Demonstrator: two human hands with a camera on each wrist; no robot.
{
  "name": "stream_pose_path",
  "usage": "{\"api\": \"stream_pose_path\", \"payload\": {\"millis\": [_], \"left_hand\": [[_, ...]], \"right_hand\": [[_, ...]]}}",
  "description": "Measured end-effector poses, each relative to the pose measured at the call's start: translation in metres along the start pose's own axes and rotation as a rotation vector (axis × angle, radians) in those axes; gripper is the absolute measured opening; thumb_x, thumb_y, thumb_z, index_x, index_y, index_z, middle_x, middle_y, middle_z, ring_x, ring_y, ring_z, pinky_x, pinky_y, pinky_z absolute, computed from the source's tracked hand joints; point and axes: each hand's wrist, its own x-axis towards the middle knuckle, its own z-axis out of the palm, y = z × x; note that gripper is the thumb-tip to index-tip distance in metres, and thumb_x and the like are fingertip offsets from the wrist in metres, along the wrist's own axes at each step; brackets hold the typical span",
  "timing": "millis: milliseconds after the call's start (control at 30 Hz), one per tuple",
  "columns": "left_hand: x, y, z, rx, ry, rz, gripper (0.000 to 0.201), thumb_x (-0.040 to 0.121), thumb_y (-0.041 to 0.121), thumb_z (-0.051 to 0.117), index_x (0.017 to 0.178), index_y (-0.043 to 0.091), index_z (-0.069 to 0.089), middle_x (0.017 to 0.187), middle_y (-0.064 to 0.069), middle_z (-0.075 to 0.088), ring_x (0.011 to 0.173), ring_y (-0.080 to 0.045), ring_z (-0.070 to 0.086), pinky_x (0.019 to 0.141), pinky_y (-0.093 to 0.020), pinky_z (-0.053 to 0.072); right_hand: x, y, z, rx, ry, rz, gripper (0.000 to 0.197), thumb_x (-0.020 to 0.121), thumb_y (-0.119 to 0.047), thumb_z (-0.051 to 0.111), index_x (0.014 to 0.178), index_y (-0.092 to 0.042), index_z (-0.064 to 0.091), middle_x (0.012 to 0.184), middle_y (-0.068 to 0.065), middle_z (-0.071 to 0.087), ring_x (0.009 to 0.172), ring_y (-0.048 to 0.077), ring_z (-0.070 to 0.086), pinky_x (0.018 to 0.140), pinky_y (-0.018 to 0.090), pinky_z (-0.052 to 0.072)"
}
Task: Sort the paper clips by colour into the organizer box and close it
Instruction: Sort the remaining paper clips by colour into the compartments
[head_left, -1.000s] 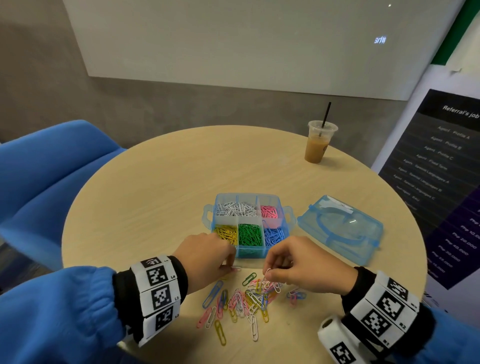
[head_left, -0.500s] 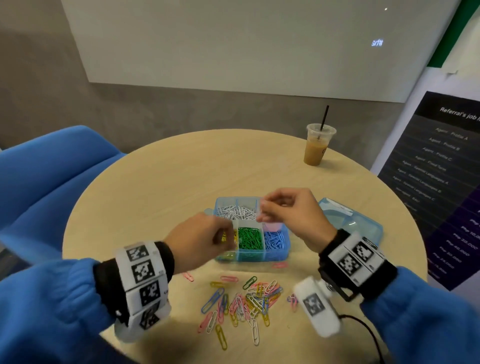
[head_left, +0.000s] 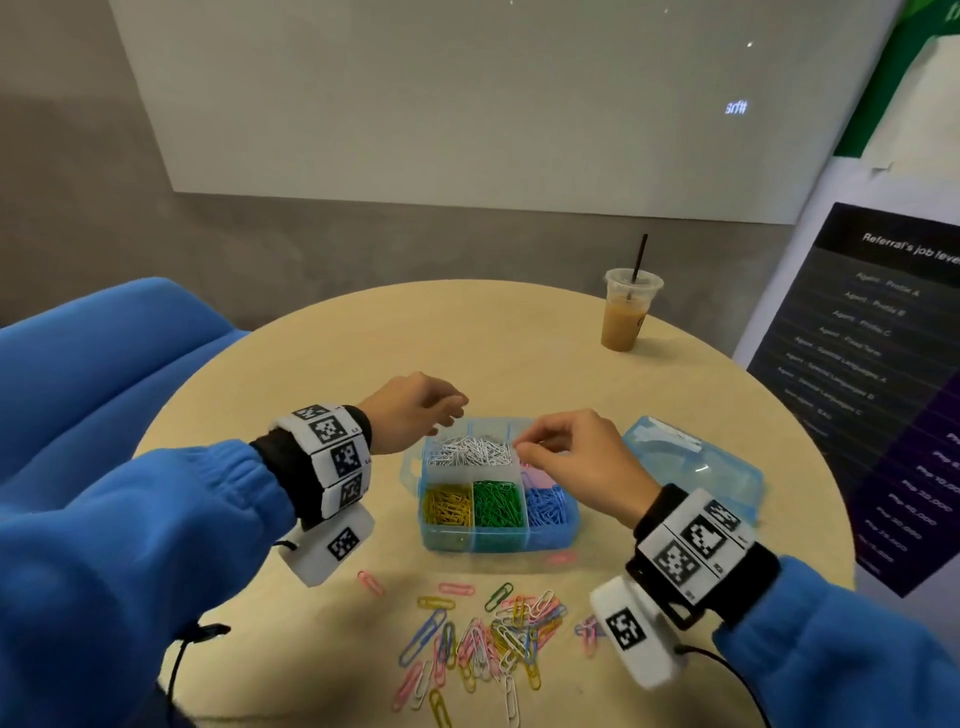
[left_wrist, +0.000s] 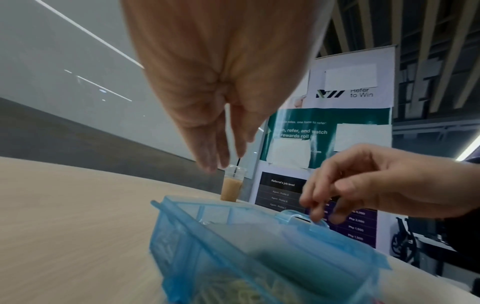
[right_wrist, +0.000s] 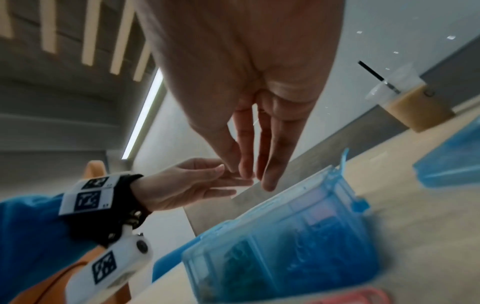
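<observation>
While only the head view shows loose paper clips (head_left: 483, 642) on the desk (head_left: 322, 374), both hands, left (head_left: 410, 410) relaxed, right (head_left: 571, 457) pinched with contents unclear, hover over the open organizer box (head_left: 498, 540).

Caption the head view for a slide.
Both hands, left and right, hover over the open organizer box, loose clips unsorted.

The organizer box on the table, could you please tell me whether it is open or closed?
Open: the organizer box shows its compartments uncovered, and its lid lies beside it.
</observation>
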Motion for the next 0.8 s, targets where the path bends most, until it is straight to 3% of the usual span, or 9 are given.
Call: {"api": "stream_pose_path", "payload": {"millis": [67,167,233,333,400,467,600,700,800], "left_hand": [[-0.004,-0.001,-0.002,0.057,-0.024,0.079,0.032,0.103,0.022,0.044,0.13,0.016,0.06,0.13,-0.001,0.063,0.117,-0.016,0.058,0.102,-0.035,0.047],[-0.017,0.002,-0.001,0.002,-0.037,0.208,0.032,0.103,0.016,0.043,0.13,0.024,0.06,0.134,0.008,0.059,0.124,-0.004,0.051,0.106,-0.021,0.04],[-0.03,0.007,0.002,-0.041,-0.045,0.255,0.029,0.102,0.016,0.046,0.124,0.024,0.063,0.126,0.009,0.064,0.116,-0.001,0.056,0.1,-0.016,0.044],[-0.053,0.014,0.01,0.005,-0.094,0.288,0.022,0.099,0.017,0.052,0.113,0.022,0.069,0.108,0.011,0.07,0.097,-0.001,0.064,0.084,-0.02,0.052],[-0.069,0.016,0.019,0.132,-0.115,0.336,0.017,0.097,0.021,0.056,0.107,0.025,0.07,0.102,0.015,0.068,0.089,-0.001,0.063,0.075,-0.018,0.051],[-0.084,0.017,0.029,0.27,-0.117,0.369,0.009,0.094,0.03,0.06,0.099,0.03,0.067,0.095,0.017,0.064,0.082,-0.001,0.06,0.072,-0.025,0.051],[-0.103,0.015,0.048,0.392,-0.27,0.308,0.013,0.088,0.044,0.064,0.096,0.034,0.061,0.095,0.018,0.057,0.08,-0.001,0.054,0.07,-0.027,0.048],[-0.108,0.015,0.059,0.392,-0.42,0.351,0.016,0.088,0.039,0.066,0.102,0.034,0.061,0.106,0.018,0.054,0.088,-0.001,0.053,0.076,-0.027,0.048],[-0.107,0.019,0.069,0.453,-0.474,0.36,0.021,0.089,0.039,0.064,0.11,0.035,0.06,0.103,0.019,0.043,0.092,-0.004,0.052,0.073,-0.025,0.044]], "right_hand": [[-0.013,0.001,-0.003,-0.083,-0.043,-0.058,0.009,0.088,-0.016,0.067,0.089,-0.013,0.076,0.088,-0.003,0.074,0.083,0.004,0.068,0.068,0.005,0.046],[-0.027,0.001,-0.004,-0.154,-0.104,-0.132,0.009,0.088,-0.013,0.067,0.086,-0.015,0.075,0.087,-0.004,0.072,0.078,0.003,0.065,0.063,0.006,0.044],[-0.033,0.002,-0.002,-0.192,-0.174,-0.199,0.01,0.087,-0.011,0.067,0.086,-0.016,0.076,0.084,-0.005,0.072,0.074,0.003,0.064,0.063,0.006,0.043],[-0.042,0.003,0.006,-0.332,-0.301,-0.344,0.01,0.087,-0.014,0.068,0.089,-0.017,0.077,0.087,-0.006,0.071,0.078,0.003,0.061,0.069,0.007,0.042],[-0.045,0.003,0.01,-0.417,-0.298,-0.426,0.009,0.088,-0.017,0.067,0.091,-0.019,0.076,0.094,-0.006,0.068,0.088,0.006,0.059,0.077,0.018,0.046],[-0.047,0.0,0.009,-0.456,-0.298,-0.472,0.007,0.088,-0.017,0.067,0.088,-0.019,0.074,0.096,-0.004,0.064,0.091,0.01,0.057,0.079,0.027,0.047],[-0.055,0.0,0.007,-0.613,-0.508,-0.421,0.012,0.088,-0.018,0.065,0.096,-0.022,0.074,0.096,-0.005,0.064,0.082,0.007,0.056,0.072,0.023,0.042],[-0.061,0.005,0.008,-0.691,-0.586,-0.354,0.017,0.088,-0.022,0.066,0.105,-0.022,0.071,0.101,-0.005,0.066,0.09,0.01,0.059,0.073,0.02,0.038],[-0.06,0.007,0.005,-0.71,-0.635,-0.295,0.015,0.086,-0.026,0.069,0.1,-0.021,0.069,0.091,-0.007,0.065,0.077,0.005,0.052,0.072,0.024,0.044]]}}
